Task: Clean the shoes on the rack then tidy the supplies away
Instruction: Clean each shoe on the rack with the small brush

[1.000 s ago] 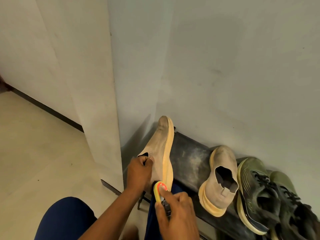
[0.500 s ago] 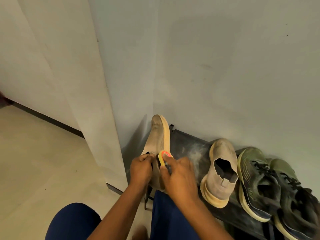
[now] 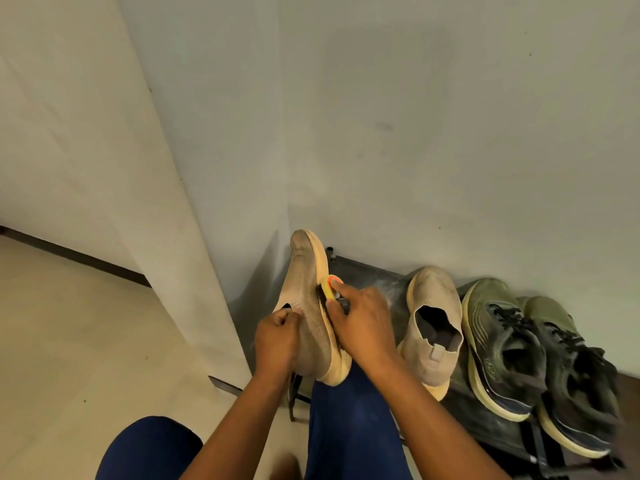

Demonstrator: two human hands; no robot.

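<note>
Floor tile (image 3: 69, 341) fills the left of the view, bare and open, bounded by a wall corner (image 3: 194, 271) that juts toward the person's knees. Just right of that corner the left hand (image 3: 277, 337) has its fingers curled shut on the collar of a beige slip-on shoe (image 3: 304, 306), held toe-up with its heel near the lap. The right hand (image 3: 363, 327) is closed around a small brush (image 3: 332, 285) with an orange-and-yellow back, bristles pressed against the shoe's upper beside the pale sole edge. Further right, on the dark rack (image 3: 374, 275) against the wall, sit the matching beige shoe (image 3: 433, 323) and — touching it — a pair of olive sneakers (image 3: 512, 348).

By my reading the task is early: one shoe is mid-scrub, three wait on the rack, and no supplies are put away. Room is tight — wall behind, corner to the left, the neighbouring shoe close to the brushing hand — so the open floor is the freer side.
</note>
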